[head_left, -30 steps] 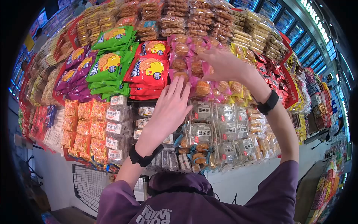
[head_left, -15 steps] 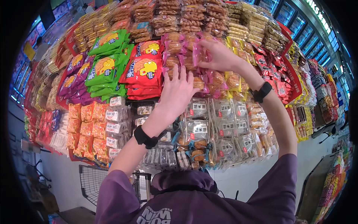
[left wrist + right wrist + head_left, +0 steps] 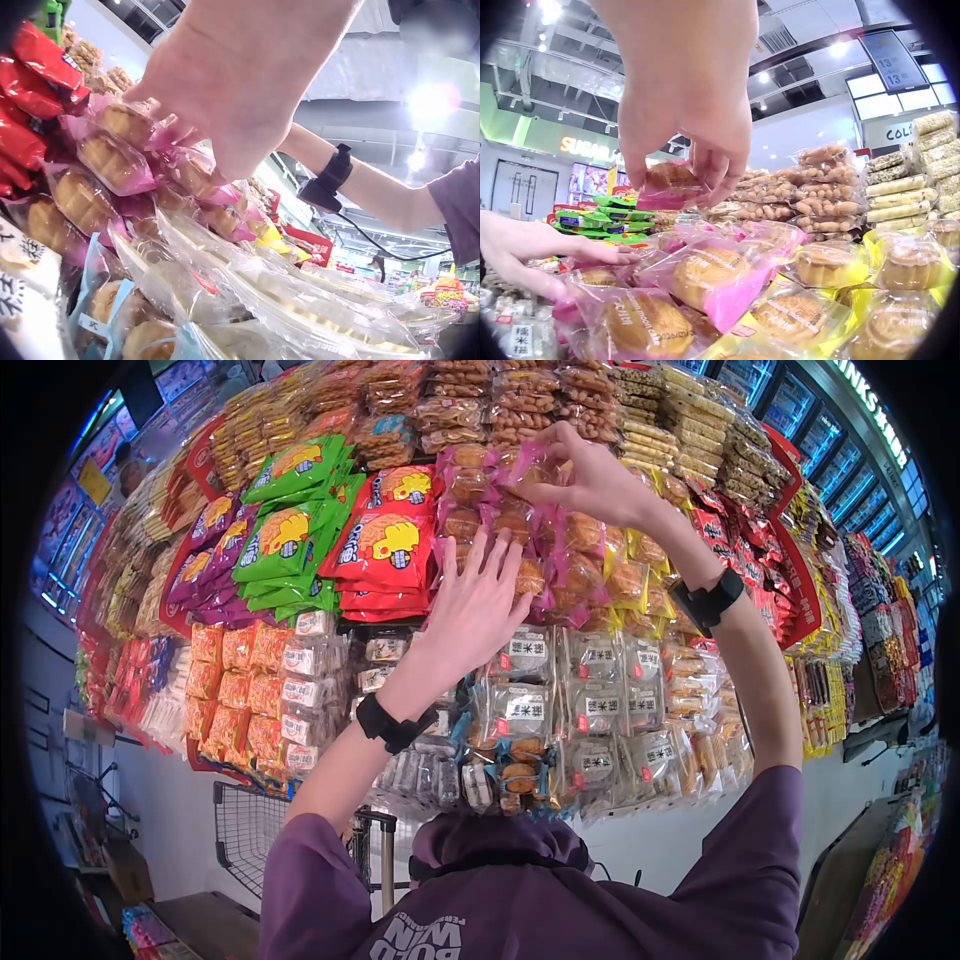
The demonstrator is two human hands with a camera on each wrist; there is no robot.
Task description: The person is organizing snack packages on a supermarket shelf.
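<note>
Rows of mooncakes in clear wrappers with pink edges [image 3: 712, 274] lie in the middle of the snack display. My right hand [image 3: 595, 480] pinches one wrapped mooncake [image 3: 671, 184] between thumb and fingers, raised above the others in the right wrist view. Below and to its left, my left hand [image 3: 480, 600] rests on the pink-edged mooncakes with its fingers spread and nearly straight. From the left wrist view, several of these mooncakes [image 3: 112, 161] lean in a row beside that hand, whose fingertips are partly hidden.
Red snack bags [image 3: 385, 545] and green bags [image 3: 285, 550] are stacked to the left. Yellow-edged mooncakes [image 3: 904, 262] lie on the right, clear packs with white labels [image 3: 525, 705] in front. A wire cart [image 3: 245, 830] stands below the display's front edge.
My right hand has moved left and away from me with a pink-edged mooncake in its fingers. The left hand has shifted slightly right and stays on the mooncakes.
</note>
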